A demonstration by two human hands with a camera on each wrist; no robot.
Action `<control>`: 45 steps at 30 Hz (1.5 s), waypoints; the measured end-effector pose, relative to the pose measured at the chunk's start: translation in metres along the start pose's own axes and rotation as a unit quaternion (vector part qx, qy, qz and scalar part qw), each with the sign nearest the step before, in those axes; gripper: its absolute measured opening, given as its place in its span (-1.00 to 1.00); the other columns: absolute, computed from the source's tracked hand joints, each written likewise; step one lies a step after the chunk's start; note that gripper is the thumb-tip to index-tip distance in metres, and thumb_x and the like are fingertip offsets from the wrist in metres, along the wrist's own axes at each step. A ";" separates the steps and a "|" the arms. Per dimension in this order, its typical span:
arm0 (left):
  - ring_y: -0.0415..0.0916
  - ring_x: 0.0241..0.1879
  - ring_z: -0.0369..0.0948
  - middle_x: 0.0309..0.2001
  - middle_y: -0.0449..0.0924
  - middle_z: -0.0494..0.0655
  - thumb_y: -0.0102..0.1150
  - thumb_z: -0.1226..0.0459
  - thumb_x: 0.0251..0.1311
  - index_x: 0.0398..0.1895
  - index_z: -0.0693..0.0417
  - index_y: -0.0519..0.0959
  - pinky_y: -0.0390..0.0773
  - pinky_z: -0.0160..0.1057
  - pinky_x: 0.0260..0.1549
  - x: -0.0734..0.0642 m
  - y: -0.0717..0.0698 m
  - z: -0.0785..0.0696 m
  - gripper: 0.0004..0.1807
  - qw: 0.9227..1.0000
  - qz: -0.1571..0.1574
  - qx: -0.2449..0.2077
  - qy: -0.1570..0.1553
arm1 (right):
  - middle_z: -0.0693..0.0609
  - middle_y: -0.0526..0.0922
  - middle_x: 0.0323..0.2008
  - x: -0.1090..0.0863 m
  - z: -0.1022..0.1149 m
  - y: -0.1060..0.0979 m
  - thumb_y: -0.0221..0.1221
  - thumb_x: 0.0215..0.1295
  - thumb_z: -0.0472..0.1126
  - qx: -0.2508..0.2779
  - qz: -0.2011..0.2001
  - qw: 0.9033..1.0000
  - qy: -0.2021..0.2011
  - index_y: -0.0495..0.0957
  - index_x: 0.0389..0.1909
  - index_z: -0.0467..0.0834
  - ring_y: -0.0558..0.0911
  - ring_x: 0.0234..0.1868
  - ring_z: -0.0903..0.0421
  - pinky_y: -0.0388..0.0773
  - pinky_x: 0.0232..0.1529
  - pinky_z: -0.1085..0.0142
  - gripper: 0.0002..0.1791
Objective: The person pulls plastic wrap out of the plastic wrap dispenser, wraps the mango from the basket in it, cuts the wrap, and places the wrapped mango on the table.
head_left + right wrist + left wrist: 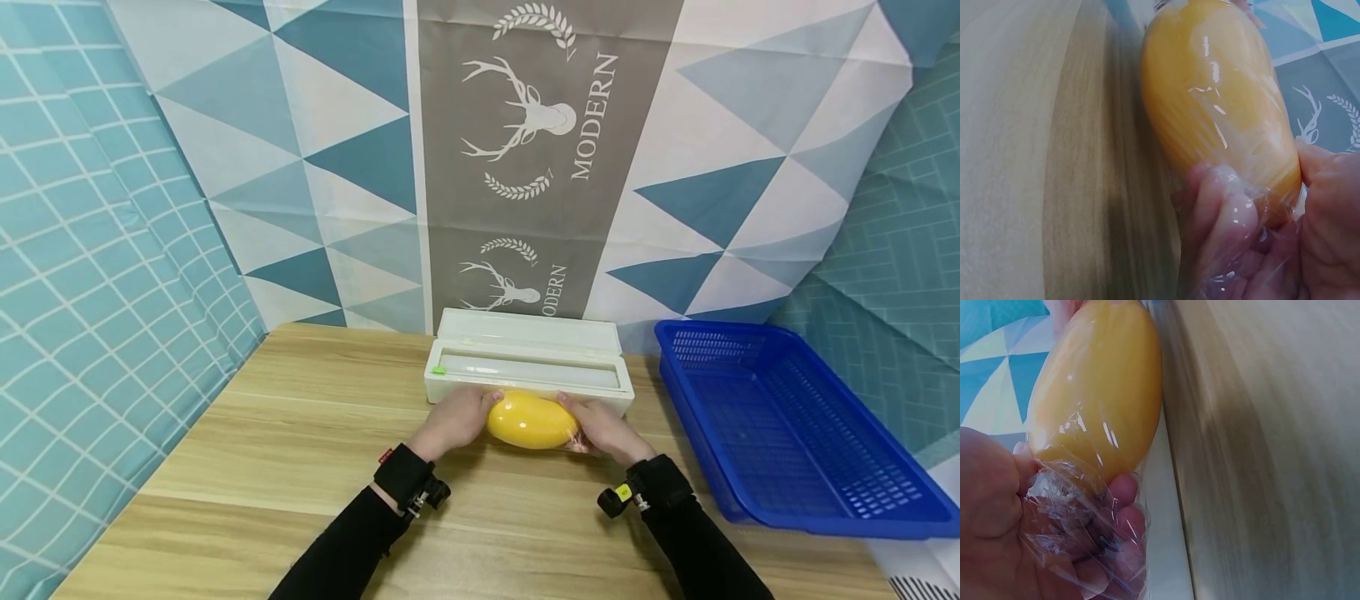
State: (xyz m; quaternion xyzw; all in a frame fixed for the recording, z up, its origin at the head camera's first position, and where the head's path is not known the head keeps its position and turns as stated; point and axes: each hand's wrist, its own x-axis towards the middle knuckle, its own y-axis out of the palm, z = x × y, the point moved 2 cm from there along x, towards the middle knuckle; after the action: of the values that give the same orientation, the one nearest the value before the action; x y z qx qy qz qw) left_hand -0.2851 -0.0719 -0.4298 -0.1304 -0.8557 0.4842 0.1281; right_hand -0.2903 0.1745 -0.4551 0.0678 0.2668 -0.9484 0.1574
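Note:
A smooth yellow mango (531, 420) is wrapped in clear cling film, held up between both hands just in front of the white cling film dispenser (525, 402). My left hand (459, 419) grips its left end; in the left wrist view, crumpled film (1079, 519) bunches between thumb and curled fingers (1125, 519). At the other end my right hand (602, 425) holds the mango the same way, with loose film (1235, 219) over the fingers in the right wrist view. The dispenser's lid (528, 331) stands raised, showing the film roll and a green slider (438, 370).
A blue plastic basket (787, 425) stands at the right of the wooden table (300, 467). Patterned cloth (345, 150) hangs behind the table, and light-blue tiled sheeting (82, 250) lines the left side.

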 end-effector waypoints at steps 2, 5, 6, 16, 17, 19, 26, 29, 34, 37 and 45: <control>0.28 -0.64 -0.19 -0.66 0.26 -0.10 -0.46 -0.07 0.43 -0.65 -0.05 0.38 0.36 -0.25 -0.56 -0.001 0.001 -0.001 -0.43 1.000 -0.003 0.003 -0.002 | -0.03 0.49 -0.71 0.002 -0.002 0.001 -0.24 0.23 0.45 0.005 0.003 1.000 0.004 0.50 -0.54 -0.22 0.35 -0.76 0.19 0.21 -0.74 0.41 -0.21; 0.28 -0.62 -0.18 -0.64 0.26 -0.09 -0.47 -0.05 0.44 -0.64 -0.04 0.37 0.38 -0.25 -0.51 -0.001 0.002 -0.001 -0.44 1.000 -0.002 0.009 0.000 | -0.01 0.48 -0.73 0.005 -0.005 0.002 -0.25 0.22 0.46 0.002 0.002 1.000 0.012 0.50 -0.57 -0.21 0.35 -0.77 0.20 0.21 -0.74 0.42 -0.20; 0.28 -0.61 -0.18 -0.63 0.26 -0.08 -0.47 -0.04 0.44 -0.63 -0.04 0.37 0.38 -0.24 -0.48 -0.002 0.002 -0.002 -0.45 1.000 -0.001 0.012 0.003 | -0.01 0.48 -0.73 0.005 -0.006 0.002 -0.26 0.21 0.46 0.001 0.003 1.000 0.015 0.50 -0.57 -0.21 0.34 -0.77 0.20 0.21 -0.74 0.42 -0.20; 0.33 -0.49 -0.18 -0.56 0.33 -0.07 -0.50 -0.03 0.45 -0.64 -0.03 0.38 0.40 -0.18 -0.35 -0.002 0.007 0.005 -0.42 1.000 0.003 0.018 -0.004 | 0.02 0.46 -0.74 0.010 -0.012 0.004 -0.30 0.15 0.53 -0.033 -0.007 0.999 0.022 0.49 -0.63 -0.15 0.34 -0.77 0.17 0.21 -0.71 0.39 -0.17; 0.34 -0.49 -0.17 -0.56 0.35 -0.07 -0.51 -0.04 0.45 -0.63 -0.03 0.39 0.41 -0.18 -0.34 -0.002 0.008 0.006 -0.42 1.000 0.005 0.016 -0.004 | 0.01 0.47 -0.74 0.010 -0.013 0.004 -0.30 0.15 0.53 -0.034 -0.009 0.999 0.023 0.49 -0.63 -0.15 0.34 -0.77 0.17 0.21 -0.71 0.39 -0.16; 0.35 -0.48 -0.17 -0.55 0.36 -0.07 -0.52 -0.05 0.45 -0.61 -0.04 0.40 0.41 -0.17 -0.31 -0.002 0.009 0.008 -0.41 1.000 0.006 0.007 -0.004 | -0.01 0.50 -0.72 0.009 -0.012 0.005 -0.30 0.14 0.54 -0.027 -0.009 0.999 0.029 0.52 -0.61 -0.16 0.36 -0.76 0.18 0.21 -0.72 0.40 -0.14; 0.31 -0.58 -0.18 -0.61 0.30 -0.07 -0.57 -0.13 0.42 -0.56 -0.03 0.43 0.40 -0.20 -0.41 -0.004 0.013 0.014 -0.37 0.999 0.027 -0.033 -0.014 | -0.05 0.52 -0.72 0.007 -0.013 0.009 -0.23 0.12 0.53 0.021 -0.020 0.999 0.045 0.53 -0.61 -0.24 0.41 -0.75 0.18 0.31 -0.70 0.43 -0.12; 0.28 -0.64 -0.19 -0.63 0.29 -0.09 -0.56 -0.16 0.40 -0.55 -0.02 0.43 0.37 -0.22 -0.53 -0.006 0.014 0.016 -0.37 0.999 0.030 -0.038 -0.021 | -0.07 0.55 -0.66 0.005 -0.013 0.010 -0.24 0.12 0.54 0.039 -0.031 0.997 0.051 0.53 -0.53 -0.25 0.49 -0.69 0.15 0.39 -0.65 0.41 -0.12; 0.27 -0.68 -0.19 -0.67 0.28 -0.11 -0.51 -0.18 0.38 -0.60 -0.05 0.39 0.32 -0.23 -0.63 -0.010 0.012 0.016 -0.38 0.998 0.032 -0.032 -0.035 | -0.09 0.58 -0.60 0.003 -0.016 0.006 -0.28 0.17 0.51 0.055 -0.028 0.997 0.055 0.50 -0.45 -0.26 0.54 -0.64 0.14 0.47 -0.59 0.36 -0.14; 0.25 -0.70 -0.19 -0.68 0.28 -0.12 -0.50 -0.19 0.37 -0.62 -0.05 0.37 0.30 -0.23 -0.66 -0.011 0.010 0.013 -0.39 0.998 0.038 -0.031 -0.033 | -0.06 0.56 -0.62 0.002 -0.018 -0.002 -0.22 0.23 0.42 0.039 -0.044 0.997 0.041 0.53 -0.45 -0.26 0.51 -0.65 0.15 0.47 -0.59 0.35 -0.21; 0.31 -0.65 -0.20 -0.64 0.36 -0.14 -0.40 -0.22 0.33 -0.52 -0.05 0.48 0.34 -0.23 -0.62 -0.011 0.002 0.011 -0.40 0.998 0.048 -0.046 -0.021 | 0.02 0.48 -0.61 -0.005 -0.013 -0.022 -0.06 0.35 0.13 -0.069 -0.058 0.996 -0.021 0.55 -0.43 -0.17 0.43 -0.60 0.14 0.42 -0.55 0.31 -0.54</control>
State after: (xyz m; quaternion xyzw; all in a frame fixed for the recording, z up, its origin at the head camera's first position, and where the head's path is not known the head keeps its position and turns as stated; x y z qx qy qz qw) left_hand -0.2784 -0.0834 -0.4381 -0.1669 -0.8724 0.4524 0.0802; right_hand -0.2921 0.2003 -0.4547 0.0218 0.3313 -0.9366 0.1122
